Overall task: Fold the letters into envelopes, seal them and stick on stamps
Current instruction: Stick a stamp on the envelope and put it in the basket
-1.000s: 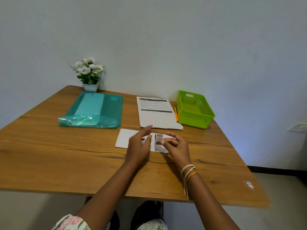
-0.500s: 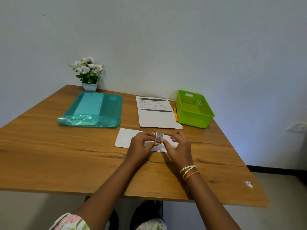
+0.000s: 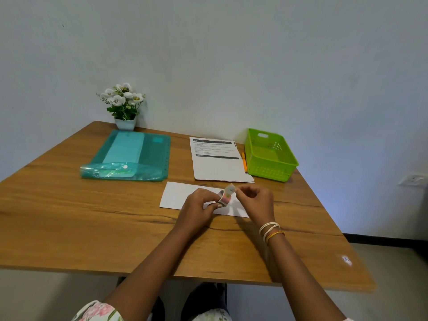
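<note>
Left hand [image 3: 196, 208] gripping stamp roll [image 3: 224, 198] above white envelope [image 3: 179, 195] at worktop [image 3: 69, 216] centre; right hand [image 3: 256, 200] pinching peeled stamp end [image 3: 230, 188]. Letters [image 3: 216, 163] at 12 o'clock of envelope.

Floral sleeve [image 3: 98, 312]; corded wristbands [image 3: 270, 230].

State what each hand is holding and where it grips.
The left hand pinches the stamp roll by its sides; the right hand pinches the peeled stamp end at its tip, above the envelope.
</note>
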`<state>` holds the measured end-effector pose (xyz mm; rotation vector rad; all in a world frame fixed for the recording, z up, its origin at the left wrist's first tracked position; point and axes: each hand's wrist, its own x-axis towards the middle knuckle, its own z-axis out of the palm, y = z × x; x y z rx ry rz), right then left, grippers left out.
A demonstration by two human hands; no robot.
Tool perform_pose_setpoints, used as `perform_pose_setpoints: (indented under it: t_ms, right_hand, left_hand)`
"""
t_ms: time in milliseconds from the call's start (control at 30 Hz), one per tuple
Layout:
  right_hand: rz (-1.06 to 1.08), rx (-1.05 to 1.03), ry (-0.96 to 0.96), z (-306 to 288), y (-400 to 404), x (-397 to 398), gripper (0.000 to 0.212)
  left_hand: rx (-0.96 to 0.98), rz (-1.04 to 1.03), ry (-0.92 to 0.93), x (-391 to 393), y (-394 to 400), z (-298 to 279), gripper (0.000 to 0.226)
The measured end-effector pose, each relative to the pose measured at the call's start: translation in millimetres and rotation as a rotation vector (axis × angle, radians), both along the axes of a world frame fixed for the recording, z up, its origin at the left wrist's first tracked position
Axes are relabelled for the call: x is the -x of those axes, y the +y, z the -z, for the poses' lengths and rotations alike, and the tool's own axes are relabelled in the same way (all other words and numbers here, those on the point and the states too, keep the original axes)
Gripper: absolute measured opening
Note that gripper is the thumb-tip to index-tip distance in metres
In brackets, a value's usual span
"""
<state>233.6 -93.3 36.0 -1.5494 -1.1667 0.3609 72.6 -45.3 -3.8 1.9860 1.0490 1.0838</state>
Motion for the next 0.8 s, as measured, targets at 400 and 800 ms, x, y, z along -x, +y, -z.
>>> perform_pose_setpoints:
  t_ms: [400, 800]
  right_hand:
    - [0.146, 0.105, 0.207, 35.0, 7.2, -10.4, 0.005]
    - [0.159, 0.050, 0.224, 35.6, 5.3, -8.7, 0.013]
  left_hand:
    - [-0.235, -0.239, 0.132, -1.0, 8.2, -1.2, 0.023]
    - [-0.236, -0.385, 0.491, 20.2, 95.6, -14.7, 0.026]
